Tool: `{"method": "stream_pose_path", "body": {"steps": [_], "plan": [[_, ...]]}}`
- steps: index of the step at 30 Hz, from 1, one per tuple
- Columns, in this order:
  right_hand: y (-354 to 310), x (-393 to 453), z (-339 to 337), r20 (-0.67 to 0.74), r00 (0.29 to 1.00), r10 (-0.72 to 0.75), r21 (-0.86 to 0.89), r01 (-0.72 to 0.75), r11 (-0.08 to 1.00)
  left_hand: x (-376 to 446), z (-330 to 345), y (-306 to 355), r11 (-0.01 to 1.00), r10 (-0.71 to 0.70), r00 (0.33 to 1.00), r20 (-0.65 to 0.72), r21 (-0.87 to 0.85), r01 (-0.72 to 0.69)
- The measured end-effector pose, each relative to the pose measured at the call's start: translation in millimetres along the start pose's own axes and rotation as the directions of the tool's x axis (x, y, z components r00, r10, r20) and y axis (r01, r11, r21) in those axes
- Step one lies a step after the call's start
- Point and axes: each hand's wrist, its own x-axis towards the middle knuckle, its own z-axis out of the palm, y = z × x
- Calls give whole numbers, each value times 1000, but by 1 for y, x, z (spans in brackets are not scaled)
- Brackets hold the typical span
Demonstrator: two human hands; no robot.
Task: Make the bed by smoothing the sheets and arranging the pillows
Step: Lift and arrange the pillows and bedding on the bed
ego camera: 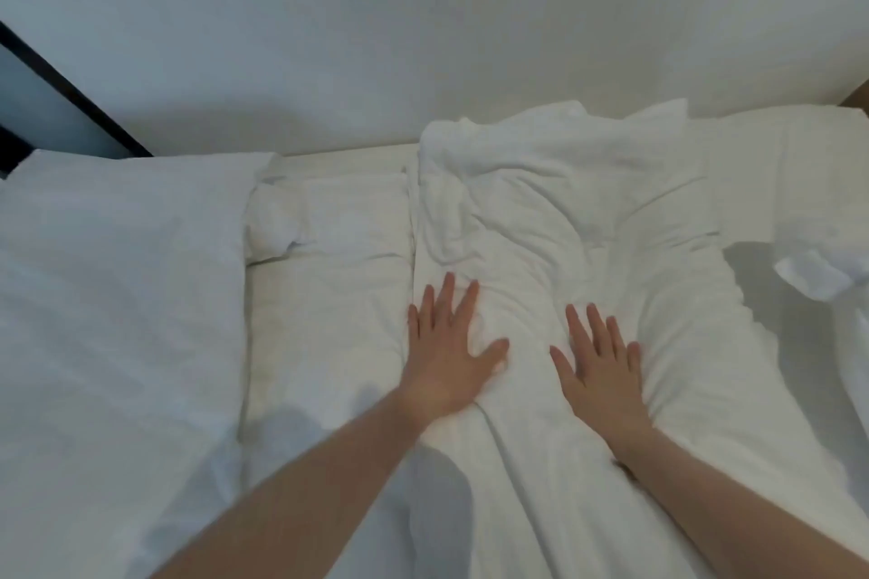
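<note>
L hand (446,353): flat, fingers straight & spread, palm pressing down on left edge of the rumpled white duvet (555,221); grasping nothing.
R hand (599,364): flat too, fingers splayed, pressing same duvet just right of L hand; a ridge of cloth between the two.
Duvet: bunched in folds, runs from near edge to the wall (423,14), mid-right of bed.
Sheet (329,296): bare strip left of duvet, lightly creased.
Pillow (117,273): big, white, far left, beside sheet strip.
Far right: more white bedding (818,277), can't tell what.
</note>
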Motion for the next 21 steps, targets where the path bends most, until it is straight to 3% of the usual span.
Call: {"method": "stream_pose_path", "body": {"steps": [2, 6, 8, 11, 12, 15, 18, 20, 21], "plan": [[-10, -59, 0, 88, 994, -60, -12, 62, 998, -87, 17, 0, 996, 72, 996, 57, 41, -74], [-34, -177, 17, 227, 968, -105, -59, 121, 991, -224, 55, -34, 988, 82, 981, 177, 117, -104], [-39, -221, 34, 287, 954, -88, -95, 120, 988, -265, 61, -49, 962, 93, 954, 283, 220, -159], [-48, -262, 35, 387, 921, -31, -167, 103, 981, -302, 35, -47, 962, 76, 917, 391, 214, -171], [-57, -266, 27, 402, 915, -36, -191, 122, 974, -309, 19, -46, 968, 56, 931, 360, 210, -139], [-88, -266, -5, 474, 877, -72, -163, 168, 972, -326, -40, -67, 989, -43, 996, 77, 147, 31], [-117, -259, -25, 379, 906, -187, -31, 215, 976, -341, -97, -114, 961, -184, 971, -150, 182, 210], [-129, -255, -26, 410, 898, -161, -47, 197, 979, -354, -115, -157, 895, -349, 926, -143, 242, 374], [-129, -257, -23, 476, 872, -117, -99, 186, 978, -365, -120, -176, 859, -428, 902, -63, 281, 428]]}}
